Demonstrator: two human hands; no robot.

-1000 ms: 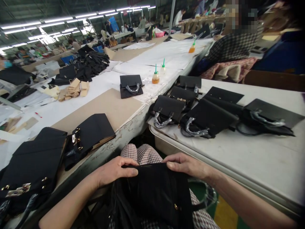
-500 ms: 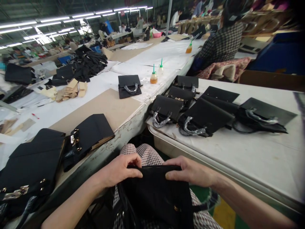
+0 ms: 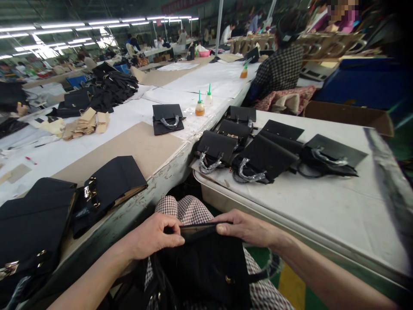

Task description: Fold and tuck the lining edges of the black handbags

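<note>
A black handbag (image 3: 206, 267) lies across my lap on checked cloth, its top edge toward my knees. My left hand (image 3: 158, 234) pinches the left part of that edge between thumb and fingers. On the right part, my right hand (image 3: 241, 226) grips the rim, thumb on the near side and fingers behind. Between the hands the mouth is parted a little, and a beige lining strip shows. One wrapped handle (image 3: 272, 265) sticks out at the bag's right side. The bag's lower part runs out of view.
Two black bags with gold clasps (image 3: 108, 189) lie on the left table. Several more bags (image 3: 264, 157) cover part of the white right-hand table (image 3: 338, 215). Glue bottles (image 3: 200, 108) stand farther back. A person in a checked top (image 3: 280, 62) sits beyond, near a blue bin (image 3: 348, 82).
The bag's top edge has parted between my hands, showing the beige lining. Both hands keep their grip and appear slightly further left as the view has turned right.
</note>
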